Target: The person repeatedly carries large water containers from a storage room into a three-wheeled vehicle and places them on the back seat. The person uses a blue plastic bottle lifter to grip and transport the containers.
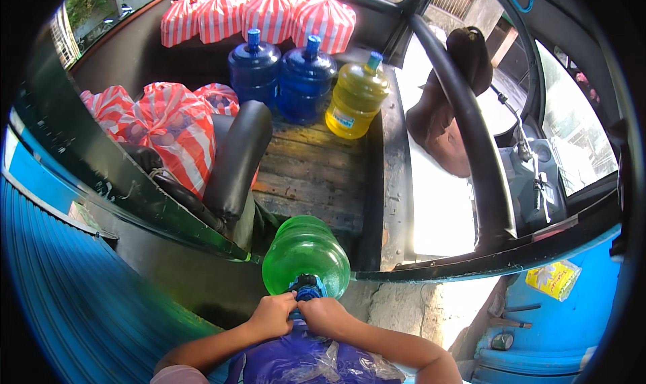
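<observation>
Left hand [272, 315] and right hand [323, 314] both closed on neck of green jug [306, 253], fingers around blue cap [307, 292]; jug held near, at cab's open side, body tipped away over wooden floor [309, 175]; purple bag [303, 360] below wrists; step looks like loading jug aboard; next move calls for firm two-handed lift and clearing door sill; black seat [237, 159] left; striped bags [168, 125] far left; two blue jugs [281, 74] and yellow jug [356, 96] far.
</observation>
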`<control>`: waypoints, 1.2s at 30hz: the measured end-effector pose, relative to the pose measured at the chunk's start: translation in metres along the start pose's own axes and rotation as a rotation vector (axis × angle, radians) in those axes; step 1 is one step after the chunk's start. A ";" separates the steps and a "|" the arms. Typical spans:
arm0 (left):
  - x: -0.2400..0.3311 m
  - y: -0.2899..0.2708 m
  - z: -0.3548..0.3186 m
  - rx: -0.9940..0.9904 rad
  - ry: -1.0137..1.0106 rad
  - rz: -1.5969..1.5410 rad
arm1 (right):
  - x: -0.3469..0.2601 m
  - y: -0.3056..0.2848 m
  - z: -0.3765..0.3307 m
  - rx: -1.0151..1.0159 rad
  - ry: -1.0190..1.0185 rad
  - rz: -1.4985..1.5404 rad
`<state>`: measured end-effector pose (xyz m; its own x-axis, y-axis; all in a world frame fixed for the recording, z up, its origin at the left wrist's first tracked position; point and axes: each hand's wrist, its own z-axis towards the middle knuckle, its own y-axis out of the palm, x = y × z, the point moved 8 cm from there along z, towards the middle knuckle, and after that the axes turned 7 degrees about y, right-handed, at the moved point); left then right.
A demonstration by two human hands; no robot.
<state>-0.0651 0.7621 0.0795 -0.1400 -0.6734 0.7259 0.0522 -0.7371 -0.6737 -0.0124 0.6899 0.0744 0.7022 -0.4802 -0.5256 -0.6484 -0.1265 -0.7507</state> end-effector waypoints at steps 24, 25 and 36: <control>-0.115 -0.050 0.194 0.675 -0.365 0.137 | 0.135 -0.316 0.184 0.523 0.185 -0.175; -0.127 -0.033 0.196 0.607 -0.475 0.060 | 0.137 -0.318 0.190 0.506 0.178 -0.166; -0.151 -0.044 0.347 0.286 -0.400 0.271 | 0.258 -0.379 0.206 0.714 0.397 0.186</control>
<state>0.2974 0.8767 0.0471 0.2991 -0.7685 0.5657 0.3084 -0.4832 -0.8194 0.4750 0.7926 0.1406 0.3597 -0.7262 -0.5859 -0.3075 0.5006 -0.8092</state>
